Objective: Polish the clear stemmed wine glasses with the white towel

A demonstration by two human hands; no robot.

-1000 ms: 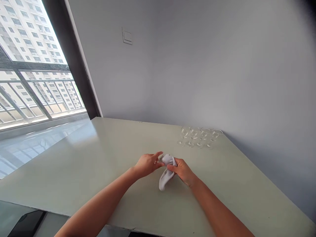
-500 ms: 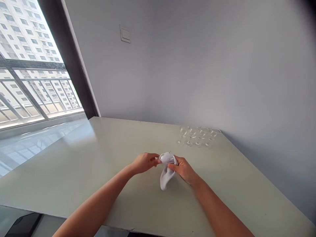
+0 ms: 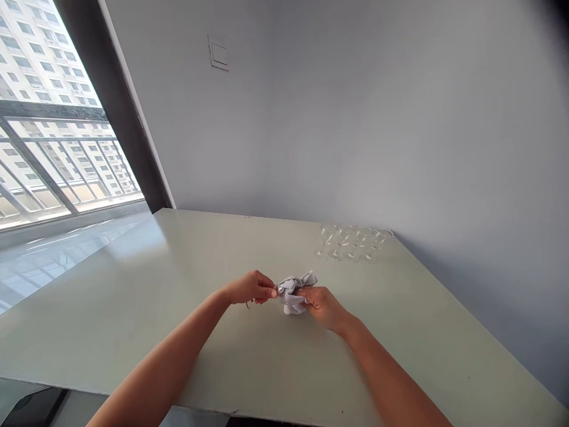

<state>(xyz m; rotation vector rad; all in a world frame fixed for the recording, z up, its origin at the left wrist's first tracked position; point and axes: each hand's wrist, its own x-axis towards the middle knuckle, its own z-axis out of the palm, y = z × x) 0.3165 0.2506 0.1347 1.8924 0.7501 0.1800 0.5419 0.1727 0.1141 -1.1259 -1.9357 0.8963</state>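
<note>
My left hand (image 3: 251, 289) is closed around the stem of a wine glass, its fingers pinched together left of the bowl. Below those fingers shows a thin curved edge, probably the glass's foot. A pale grey-white cloth (image 3: 293, 302) is bunched at the bowl and hides most of it. My right hand (image 3: 323, 305) grips this cloth from the right, its fingertips buried in the folds; I cannot tell how far they reach into the bowl. Both hands are above the pale table (image 3: 200, 356).
Several clear stemmed glasses (image 3: 342, 237) stand upright in a row near the table's back right corner. Grey walls (image 3: 377, 118) rise behind, with a light switch (image 3: 219, 54). A window (image 3: 57, 130) is at left. A dark object (image 3: 35, 408) lies below the table's front left edge.
The cloth's hanging end has gone and the cloth is now bunched over the bowl, with a corner sticking up. My left hand and the glass have shifted slightly left.
</note>
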